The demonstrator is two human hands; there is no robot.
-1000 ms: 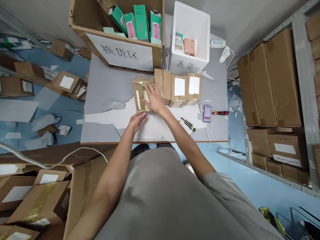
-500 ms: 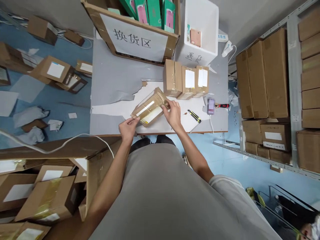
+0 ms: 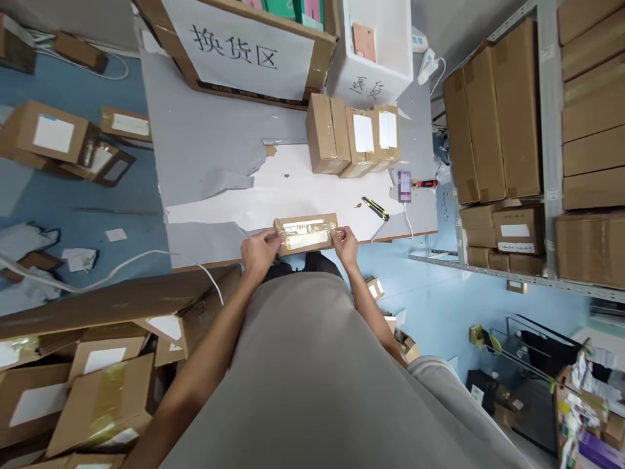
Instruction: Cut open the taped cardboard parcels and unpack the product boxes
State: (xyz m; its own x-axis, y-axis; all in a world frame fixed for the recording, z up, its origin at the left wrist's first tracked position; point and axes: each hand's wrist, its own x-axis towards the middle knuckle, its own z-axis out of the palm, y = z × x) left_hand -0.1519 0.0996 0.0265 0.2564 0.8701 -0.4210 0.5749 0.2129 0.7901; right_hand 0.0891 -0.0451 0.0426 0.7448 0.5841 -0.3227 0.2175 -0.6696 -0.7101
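Observation:
A small taped cardboard parcel (image 3: 305, 232) lies crosswise at the near edge of the grey table (image 3: 205, 150). My left hand (image 3: 260, 251) grips its left end with curled fingers. My right hand (image 3: 346, 245) grips its right end the same way. Shiny clear tape runs along the parcel's top. A row of three similar parcels (image 3: 352, 138) stands farther back on the table. A yellow and black utility knife (image 3: 375, 208) lies to the right of my right hand.
A big carton with a white sign (image 3: 244, 49) and a white foam box (image 3: 374, 55) stand at the table's back. A phone (image 3: 404, 185) lies at the right edge. Shelves of cartons (image 3: 512, 130) stand to the right. Loose boxes (image 3: 73, 140) litter the floor to the left.
The parcel came away from the row at the back and moved to the table's near edge, turned crosswise. Both hands now hold its ends. The camera tilted down.

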